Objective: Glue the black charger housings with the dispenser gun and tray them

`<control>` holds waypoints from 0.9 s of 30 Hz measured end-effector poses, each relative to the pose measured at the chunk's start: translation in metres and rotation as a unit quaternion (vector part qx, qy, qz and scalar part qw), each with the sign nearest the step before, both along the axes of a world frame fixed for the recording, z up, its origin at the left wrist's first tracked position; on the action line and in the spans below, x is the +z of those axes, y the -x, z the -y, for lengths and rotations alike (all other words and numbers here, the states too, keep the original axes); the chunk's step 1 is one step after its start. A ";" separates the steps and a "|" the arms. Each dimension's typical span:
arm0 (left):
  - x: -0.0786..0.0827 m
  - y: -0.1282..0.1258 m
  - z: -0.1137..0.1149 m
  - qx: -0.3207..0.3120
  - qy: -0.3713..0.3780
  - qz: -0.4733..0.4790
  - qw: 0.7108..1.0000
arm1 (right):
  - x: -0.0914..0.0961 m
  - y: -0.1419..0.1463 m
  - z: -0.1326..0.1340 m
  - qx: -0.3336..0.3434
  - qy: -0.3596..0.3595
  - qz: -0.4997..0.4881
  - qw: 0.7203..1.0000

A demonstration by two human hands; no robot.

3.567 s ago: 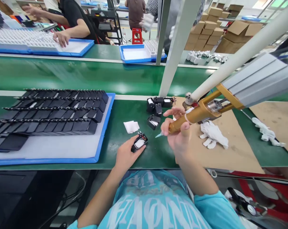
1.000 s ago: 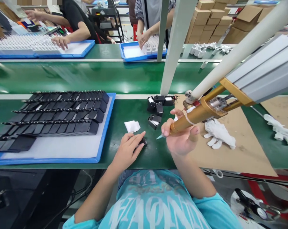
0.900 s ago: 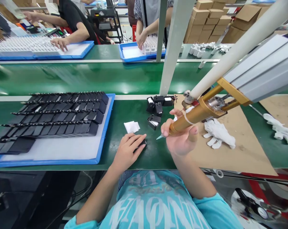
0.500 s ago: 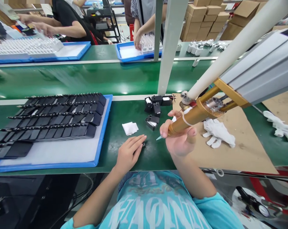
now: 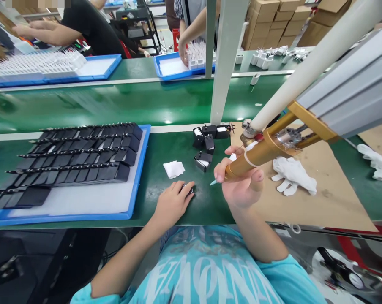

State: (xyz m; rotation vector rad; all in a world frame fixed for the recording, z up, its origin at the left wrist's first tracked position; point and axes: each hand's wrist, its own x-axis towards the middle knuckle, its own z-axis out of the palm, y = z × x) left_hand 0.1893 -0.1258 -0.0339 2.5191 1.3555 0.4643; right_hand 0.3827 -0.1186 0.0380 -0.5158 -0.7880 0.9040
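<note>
My left hand (image 5: pixel 173 202) lies on the green bench with its fingers curled over a small black part (image 5: pixel 190 190), of which only an edge shows. My right hand (image 5: pixel 241 185) is wrapped round the gold barrel of a glue dispenser gun (image 5: pixel 260 153). The gun's pale tip (image 5: pixel 214 182) points down and left, a short way right of my left hand. A white tube and grey housing rise from the gun to the upper right.
A blue tray (image 5: pixel 137 166) with rows of black parts (image 5: pixel 83 156) lies left. A white wipe (image 5: pixel 173 169) and several loose black parts (image 5: pixel 206 141) sit ahead. White gloves (image 5: pixel 294 175) rest on cardboard (image 5: pixel 330 198) at right. Other people's hands work at trays across the belt.
My left hand first held the black part with its white face showing, then turned over and now covers it. My right hand and the gun have hardly moved.
</note>
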 end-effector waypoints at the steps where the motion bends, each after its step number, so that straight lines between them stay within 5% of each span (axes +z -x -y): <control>1: 0.000 0.001 -0.002 0.006 0.030 0.029 0.999 | -0.001 0.000 0.000 -0.001 0.000 0.001 1.000; 4: 0.003 0.002 -0.005 0.079 0.157 0.226 0.958 | -0.002 -0.002 -0.002 -0.002 -0.013 -0.001 1.000; 9: 0.022 -0.011 -0.001 0.153 0.414 0.569 0.694 | -0.003 -0.005 -0.003 -0.017 -0.008 0.014 1.000; 12: 0.037 -0.021 0.004 0.120 0.477 0.613 0.617 | -0.003 -0.006 -0.003 -0.032 -0.008 0.025 0.999; 18: 0.054 -0.025 0.008 0.046 0.467 0.649 0.600 | -0.003 -0.006 -0.004 -0.039 -0.017 0.029 0.999; 27: 0.043 -0.018 0.008 -0.031 0.379 0.644 0.664 | -0.002 -0.006 -0.003 -0.053 -0.006 0.035 0.998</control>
